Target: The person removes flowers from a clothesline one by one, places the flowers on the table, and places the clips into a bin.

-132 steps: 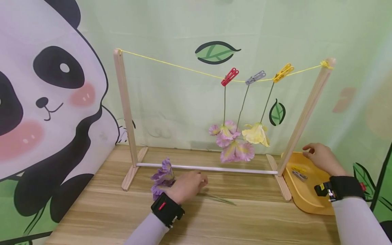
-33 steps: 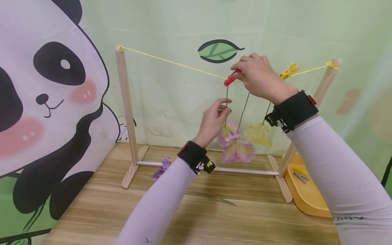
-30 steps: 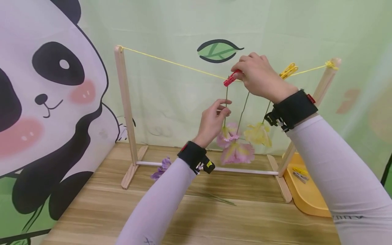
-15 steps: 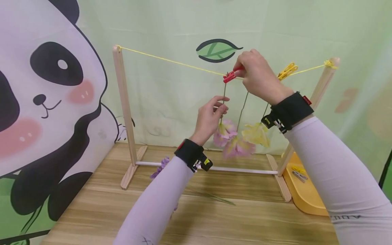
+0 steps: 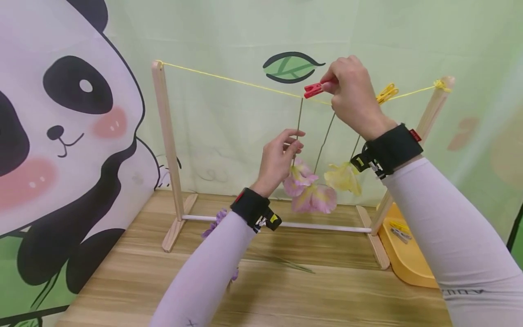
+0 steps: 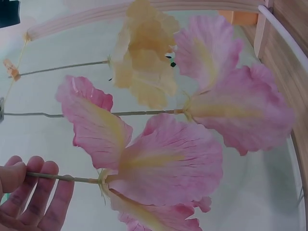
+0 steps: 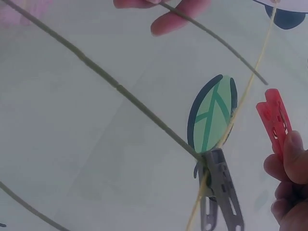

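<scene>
My left hand (image 5: 278, 156) pinches the thin green stem of a pink artificial flower (image 6: 168, 159) between thumb and fingers. The stem's bare top end reaches the yellow string (image 5: 233, 80). Just right of that end, my right hand (image 5: 353, 95) grips a red clothespin (image 5: 312, 89) by its handles; the right wrist view shows it off the string. A grey clothespin (image 7: 221, 178), hidden by my right hand in the head view, clips a second pink flower (image 5: 316, 200) to the string. Farther right a yellow clothespin (image 5: 387, 93) holds a yellow flower (image 5: 345, 178).
Wooden posts (image 5: 166, 136) and a white crossbar (image 5: 327, 226) form the stand. A yellow tray (image 5: 412, 272) with a few clothespins (image 5: 401, 235) sits at right. Purple flowers (image 5: 220, 216) lie partly behind my left forearm, with stems (image 5: 296, 266) on the wooden table (image 5: 327, 295).
My hands left the table and tray and went up to the first pink flower and its red clothespin. The clothespin has come off the string and stem, moving slightly up and right.
</scene>
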`<state>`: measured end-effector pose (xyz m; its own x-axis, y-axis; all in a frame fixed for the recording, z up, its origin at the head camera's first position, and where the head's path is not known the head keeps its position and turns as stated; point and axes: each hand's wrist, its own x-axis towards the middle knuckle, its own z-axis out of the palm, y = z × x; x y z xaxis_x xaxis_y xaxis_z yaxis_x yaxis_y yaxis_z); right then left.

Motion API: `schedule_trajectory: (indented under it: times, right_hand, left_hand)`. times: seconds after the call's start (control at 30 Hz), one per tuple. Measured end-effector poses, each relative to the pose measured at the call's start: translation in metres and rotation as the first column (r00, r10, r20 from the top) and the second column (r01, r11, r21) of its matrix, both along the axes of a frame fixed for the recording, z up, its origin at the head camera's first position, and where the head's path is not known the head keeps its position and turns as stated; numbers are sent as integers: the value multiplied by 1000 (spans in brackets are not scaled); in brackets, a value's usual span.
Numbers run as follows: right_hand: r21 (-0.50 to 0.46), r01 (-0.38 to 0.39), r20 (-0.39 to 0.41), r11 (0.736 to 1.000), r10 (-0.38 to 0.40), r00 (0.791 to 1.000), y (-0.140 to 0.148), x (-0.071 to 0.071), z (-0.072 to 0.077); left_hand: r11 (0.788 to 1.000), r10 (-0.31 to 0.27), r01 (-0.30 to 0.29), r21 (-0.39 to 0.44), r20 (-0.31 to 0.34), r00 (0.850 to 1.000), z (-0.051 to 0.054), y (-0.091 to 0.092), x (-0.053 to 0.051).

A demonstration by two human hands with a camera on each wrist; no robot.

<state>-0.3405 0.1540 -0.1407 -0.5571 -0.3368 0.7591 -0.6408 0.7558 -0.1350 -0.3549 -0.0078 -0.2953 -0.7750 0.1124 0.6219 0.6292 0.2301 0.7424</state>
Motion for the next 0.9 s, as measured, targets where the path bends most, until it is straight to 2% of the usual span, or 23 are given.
schedule_trajectory:
  times: [0.37,0.57,0.9]
  right_hand:
    - [0,-33,-2,999,33,999,3,1,-9]
    - [19,-73,-41,997,74,996,10,6,-18]
    - [-39,-122,-43,992,120,992,19,14,-36]
  left_hand:
    - [1000,24,-24,-11,-26,999,-12,-17,7]
    - [999,21,-22,-26,-54,998,-19,-26,12]
    - [997,2,-4,-71,-26,1000,-41,-38,27]
